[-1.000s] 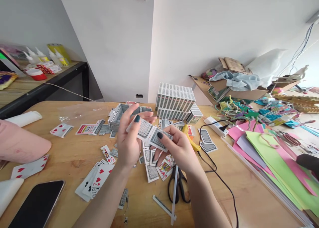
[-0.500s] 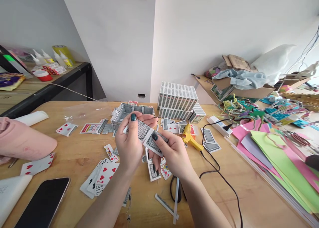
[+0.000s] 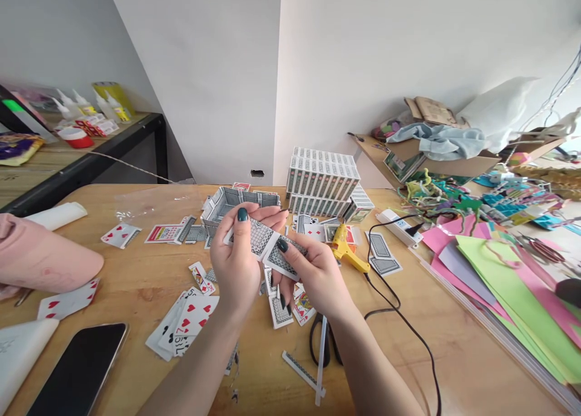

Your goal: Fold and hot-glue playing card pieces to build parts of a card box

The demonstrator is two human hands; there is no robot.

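A patterned grey-and-white card piece (image 3: 258, 239) is pinched between the thumb and fingers of my left hand (image 3: 238, 252). My right hand (image 3: 313, 267) grips another patterned card piece (image 3: 282, 260) under its thumb. The two pieces meet along their edges above the middle of the wooden table; whether they are joined I cannot tell. Just behind my left hand stands an open box made of cards (image 3: 227, 201). Below my right fingers lie a card-back piece (image 3: 280, 312) and a face card (image 3: 303, 307).
Card boxes (image 3: 322, 177) are stacked at the back. A yellow glue gun (image 3: 349, 252) with a black cable lies right of my hands. Black scissors (image 3: 314, 343) and a glue stick (image 3: 322, 361) lie in front. A phone (image 3: 77, 370) and loose cards (image 3: 193, 319) are left.
Both hands hold nearly the same place and grip. The lower fingers of my right hand have shifted slightly. The view has moved a little.
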